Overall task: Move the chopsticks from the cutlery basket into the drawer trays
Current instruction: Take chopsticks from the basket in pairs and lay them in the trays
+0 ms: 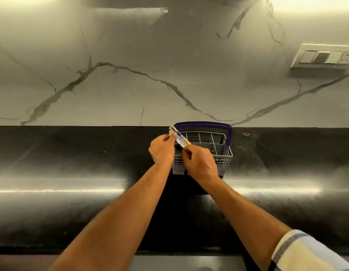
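A grey plastic cutlery basket point(224, 157) with a dark purple handle point(203, 125) stands on the black countertop against the wall. A bundle of pale chopsticks point(179, 136) with blue patterned tops leans out of its left side, tilted up to the left. My left hand point(163, 150) pinches the bundle near its upper end. My right hand point(200, 163) grips the same bundle lower down, at the basket's front rim. The chopsticks' lower ends are hidden behind my right hand. No drawer trays are in view.
The glossy black countertop point(72, 173) runs left and right of the basket. A marble-look backsplash point(130, 85) rises behind it, with a switch plate point(324, 56) at the upper right. The counter's front edge lies at the bottom of the view.
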{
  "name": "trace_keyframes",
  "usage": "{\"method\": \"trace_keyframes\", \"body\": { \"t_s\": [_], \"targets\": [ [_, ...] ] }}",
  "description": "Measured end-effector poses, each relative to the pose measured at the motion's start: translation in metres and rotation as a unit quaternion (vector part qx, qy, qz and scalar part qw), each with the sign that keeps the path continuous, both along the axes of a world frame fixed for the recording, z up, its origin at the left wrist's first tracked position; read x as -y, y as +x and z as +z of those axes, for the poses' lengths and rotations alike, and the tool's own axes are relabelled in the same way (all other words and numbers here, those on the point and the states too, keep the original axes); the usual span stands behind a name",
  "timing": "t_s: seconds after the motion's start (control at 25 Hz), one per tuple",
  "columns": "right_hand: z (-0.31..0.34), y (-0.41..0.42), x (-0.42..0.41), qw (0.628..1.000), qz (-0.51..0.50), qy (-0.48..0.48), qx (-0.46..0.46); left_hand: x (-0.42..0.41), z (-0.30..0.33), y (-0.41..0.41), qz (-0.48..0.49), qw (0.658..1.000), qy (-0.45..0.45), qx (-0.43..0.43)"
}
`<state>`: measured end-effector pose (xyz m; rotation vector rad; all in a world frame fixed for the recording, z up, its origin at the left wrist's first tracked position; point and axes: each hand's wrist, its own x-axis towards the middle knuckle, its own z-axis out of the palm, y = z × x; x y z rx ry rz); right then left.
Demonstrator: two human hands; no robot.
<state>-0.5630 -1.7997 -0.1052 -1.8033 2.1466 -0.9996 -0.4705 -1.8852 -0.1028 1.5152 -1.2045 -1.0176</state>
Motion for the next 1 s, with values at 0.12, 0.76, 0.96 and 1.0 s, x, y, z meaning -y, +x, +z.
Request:
{"method": "trace_keyframes", "body": {
  "t_s": [0.12,0.76,0.96,1.0],
  "targets": [
    [-0.008,-0.013,-0.002,1.0,-0.014,0.011,-0.001,0.005,-0.001,-0.004,0.016,0.999,0.004,-0.041],
    [0.07,-0.017,-0.016,0.984,0.024,-0.058,0.165,-0.016,0.143,0.051,-0.077,0.983,-0.1,-0.131],
    [0.14,-0.007,-0.024,0.971,0.082,-0.117,0.191,-0.048,0.246,0.065,-0.198,0.961,-0.176,-0.076],
    [0.151,-0.005,-0.027,0.971,0.083,-0.128,0.184,-0.056,0.262,0.066,-0.211,0.956,-0.187,-0.078]
  ]
}}
